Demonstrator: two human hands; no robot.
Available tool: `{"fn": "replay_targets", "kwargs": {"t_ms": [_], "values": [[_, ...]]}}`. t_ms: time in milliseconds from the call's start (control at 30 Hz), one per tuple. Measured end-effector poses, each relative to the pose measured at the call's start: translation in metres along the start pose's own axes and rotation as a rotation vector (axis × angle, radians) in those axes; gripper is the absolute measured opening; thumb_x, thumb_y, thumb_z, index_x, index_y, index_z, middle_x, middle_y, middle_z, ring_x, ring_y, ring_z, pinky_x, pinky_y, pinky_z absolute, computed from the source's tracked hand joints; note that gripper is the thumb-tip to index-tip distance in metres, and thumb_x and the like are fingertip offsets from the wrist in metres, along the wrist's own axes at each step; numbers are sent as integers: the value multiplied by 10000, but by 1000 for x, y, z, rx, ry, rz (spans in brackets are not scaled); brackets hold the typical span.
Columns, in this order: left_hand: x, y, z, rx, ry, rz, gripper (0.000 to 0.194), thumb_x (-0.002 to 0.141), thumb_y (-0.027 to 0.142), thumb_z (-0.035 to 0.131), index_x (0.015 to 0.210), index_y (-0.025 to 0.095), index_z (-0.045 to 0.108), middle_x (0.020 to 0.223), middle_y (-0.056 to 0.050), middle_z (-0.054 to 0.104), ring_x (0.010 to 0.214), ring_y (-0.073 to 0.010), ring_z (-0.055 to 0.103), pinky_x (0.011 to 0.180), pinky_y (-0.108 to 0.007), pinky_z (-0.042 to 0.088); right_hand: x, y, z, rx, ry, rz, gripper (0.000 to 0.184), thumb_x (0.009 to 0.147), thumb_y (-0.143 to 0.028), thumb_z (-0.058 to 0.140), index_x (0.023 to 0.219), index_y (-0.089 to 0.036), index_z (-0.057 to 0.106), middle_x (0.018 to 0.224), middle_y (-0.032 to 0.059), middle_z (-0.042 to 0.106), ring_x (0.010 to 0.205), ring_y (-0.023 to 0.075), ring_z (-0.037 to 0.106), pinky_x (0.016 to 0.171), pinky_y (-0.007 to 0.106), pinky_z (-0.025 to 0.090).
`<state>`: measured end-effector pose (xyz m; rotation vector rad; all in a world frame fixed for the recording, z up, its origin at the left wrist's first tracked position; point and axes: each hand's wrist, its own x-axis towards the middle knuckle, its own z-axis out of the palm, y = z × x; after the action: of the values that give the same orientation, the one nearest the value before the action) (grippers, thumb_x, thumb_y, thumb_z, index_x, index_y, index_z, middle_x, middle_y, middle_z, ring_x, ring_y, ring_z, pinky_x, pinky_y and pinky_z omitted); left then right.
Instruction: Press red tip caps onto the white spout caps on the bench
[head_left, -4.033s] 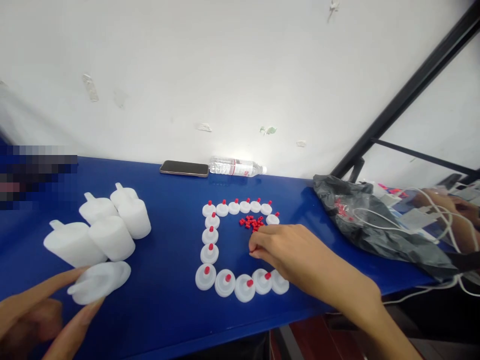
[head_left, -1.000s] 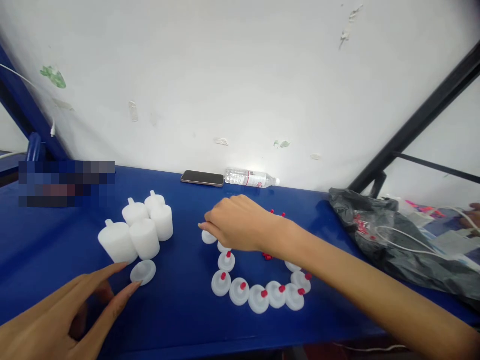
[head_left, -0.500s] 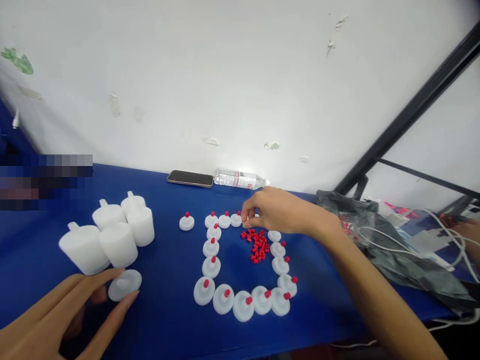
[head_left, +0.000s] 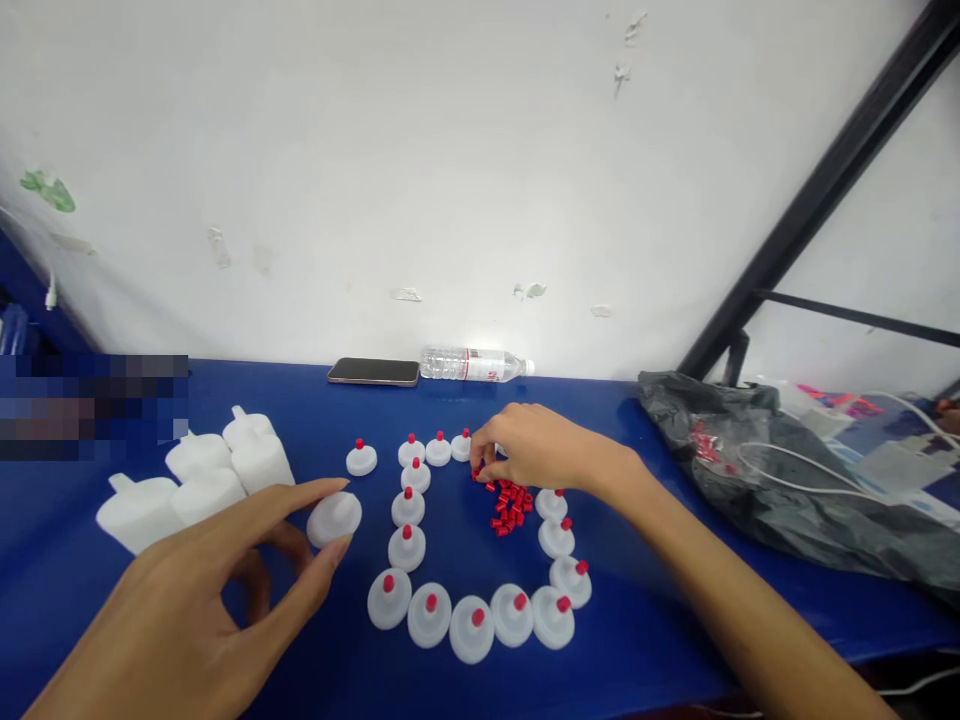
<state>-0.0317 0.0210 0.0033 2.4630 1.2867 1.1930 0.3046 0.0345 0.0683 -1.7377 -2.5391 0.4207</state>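
Beside the white stacks (head_left: pixel 207 492), my left hand (head_left: pixel 187 600) pinches a bare white disc (head_left: pixel 330 524) by its rim, its stub tipped up and rightward. Across the ring of red-tipped discs (head_left: pixel 429 630), my right hand (head_left: pixel 544 448), the nearer one, curls its fingertips at the left edge of the red caps (head_left: pixel 512 508); whether they grip one, I can't tell.
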Motion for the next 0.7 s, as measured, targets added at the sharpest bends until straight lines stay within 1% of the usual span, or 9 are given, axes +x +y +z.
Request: {"fn": "replay_targets", "kwargs": {"t_ms": [67,167,267,400,567,633,700], "values": [[0,-4,5,-39,-14,-20,425,1002,673,700,1286,368,787,708,96,749,438,-78,629,450,-129,493,2,1,2,-2,-8,4,228,950,-85,758,1046,-220,914,980,26,918,872,207,818,714,300,445],[1,-7,8,-38,-39,-51,489,973,741,717,1272,360,776,784,100,786,463,-85,656,463,-145,520,4,3,4,-6,-6,8,187,975,-113,772,1043,-215,914,965,38,910,862,215,812,713,303,437],[5,-6,8,-49,-21,-27,479,947,759,754,1240,381,771,841,109,830,478,-90,684,474,-141,544,4,7,5,0,3,12,137,991,-154,802,1040,-217,914,913,36,896,825,215,802,717,307,436],[8,-2,8,-104,-32,2,406,962,730,765,1208,406,762,745,126,813,495,-93,720,481,-104,537,5,10,6,24,16,16,140,985,-142,808,1032,-223,913,916,26,899,828,213,812,712,298,456],[9,3,9,-129,19,24,379,962,723,769,1151,396,802,714,129,800,441,-72,678,494,-90,541,4,12,8,48,45,-6,188,962,-75,796,967,-230,903,930,20,900,840,219,818,696,306,455],[9,3,10,-120,31,25,376,960,722,769,1131,392,821,692,123,783,436,-68,668,488,-86,534,2,11,5,58,76,-21,180,987,-79,792,957,-225,893,956,31,900,882,231,816,719,320,461],[9,4,11,-118,41,14,379,961,718,768,1139,390,830,670,118,758,424,-66,645,477,-89,525,-1,8,1,90,114,-29,151,1039,-116,772,990,-213,877,971,43,898,892,229,813,743,326,489]]}}
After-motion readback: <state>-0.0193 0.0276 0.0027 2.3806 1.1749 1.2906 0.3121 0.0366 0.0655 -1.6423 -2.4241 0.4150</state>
